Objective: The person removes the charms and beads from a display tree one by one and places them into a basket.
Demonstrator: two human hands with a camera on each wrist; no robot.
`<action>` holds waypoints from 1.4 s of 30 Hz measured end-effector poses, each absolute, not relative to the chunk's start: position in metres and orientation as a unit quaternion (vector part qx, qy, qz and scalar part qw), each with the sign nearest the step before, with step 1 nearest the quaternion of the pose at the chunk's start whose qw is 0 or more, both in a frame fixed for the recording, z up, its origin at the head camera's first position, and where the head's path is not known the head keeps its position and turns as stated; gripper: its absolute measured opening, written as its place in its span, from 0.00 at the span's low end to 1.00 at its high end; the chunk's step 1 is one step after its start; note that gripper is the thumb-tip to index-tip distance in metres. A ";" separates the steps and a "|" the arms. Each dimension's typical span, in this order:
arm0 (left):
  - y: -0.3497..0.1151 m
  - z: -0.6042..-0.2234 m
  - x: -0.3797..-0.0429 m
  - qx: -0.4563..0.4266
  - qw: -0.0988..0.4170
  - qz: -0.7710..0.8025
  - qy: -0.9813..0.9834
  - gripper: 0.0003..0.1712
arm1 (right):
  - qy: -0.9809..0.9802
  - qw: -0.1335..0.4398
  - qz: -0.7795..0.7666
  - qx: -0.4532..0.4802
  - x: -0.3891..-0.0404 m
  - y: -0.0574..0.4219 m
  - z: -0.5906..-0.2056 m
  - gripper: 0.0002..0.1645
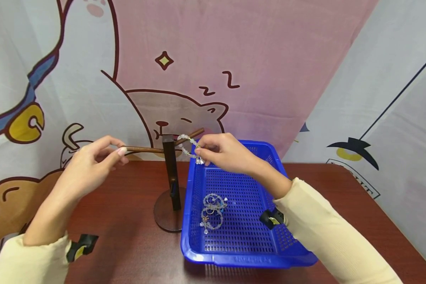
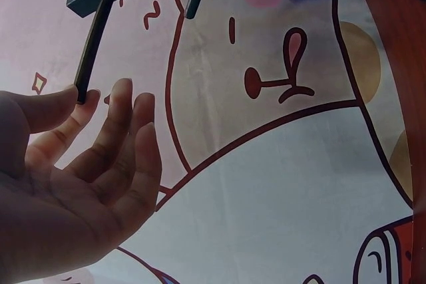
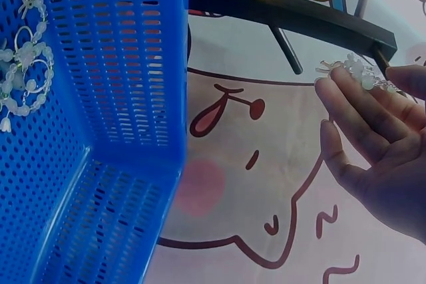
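Note:
A dark wooden jewelry stand [image 1: 171, 173] with a round base and side pegs stands left of the blue basket. My left hand [image 1: 96, 161] pinches the tip of its left peg [image 1: 143, 150] between thumb and forefinger; the left wrist view shows this peg [image 2: 93, 51] in that pinch. With my right hand [image 1: 227, 152] I hold a clear beaded bracelet [image 1: 184, 138] with a pale charm, close to the top of the post. The right peg [image 1: 196, 133] crosses the bracelet's loop; whether it passes through, I cannot tell. In the right wrist view, fingers partly hide the bracelet [image 3: 359, 71].
Several beaded bracelets [image 1: 213, 213] lie together inside the blue plastic basket [image 1: 248, 258], toward its left side. Both stand and basket are on a reddish-brown table [image 1: 124, 236]. Behind the table hangs a cloth with cartoon animals [image 1: 269, 79].

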State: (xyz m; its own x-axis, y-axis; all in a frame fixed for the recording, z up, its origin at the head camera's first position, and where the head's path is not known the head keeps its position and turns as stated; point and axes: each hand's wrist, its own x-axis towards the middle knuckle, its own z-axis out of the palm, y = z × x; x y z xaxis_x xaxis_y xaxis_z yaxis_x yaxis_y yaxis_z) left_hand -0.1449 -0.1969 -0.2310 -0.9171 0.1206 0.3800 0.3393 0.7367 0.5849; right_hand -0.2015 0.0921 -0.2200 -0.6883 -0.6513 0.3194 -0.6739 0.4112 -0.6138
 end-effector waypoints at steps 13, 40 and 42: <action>-0.196 -0.231 -0.145 -0.124 0.160 -0.340 -0.918 0.10 | -0.843 0.020 0.390 0.371 -0.204 0.109 -0.216 0.06; -0.197 -0.232 -0.144 -0.121 0.156 -0.343 -0.918 0.10 | -0.861 0.042 0.377 0.338 -0.210 0.133 -0.219 0.06; -0.197 -0.232 -0.144 -0.119 0.154 -0.344 -0.918 0.10 | -0.863 0.038 0.377 0.333 -0.211 0.136 -0.223 0.06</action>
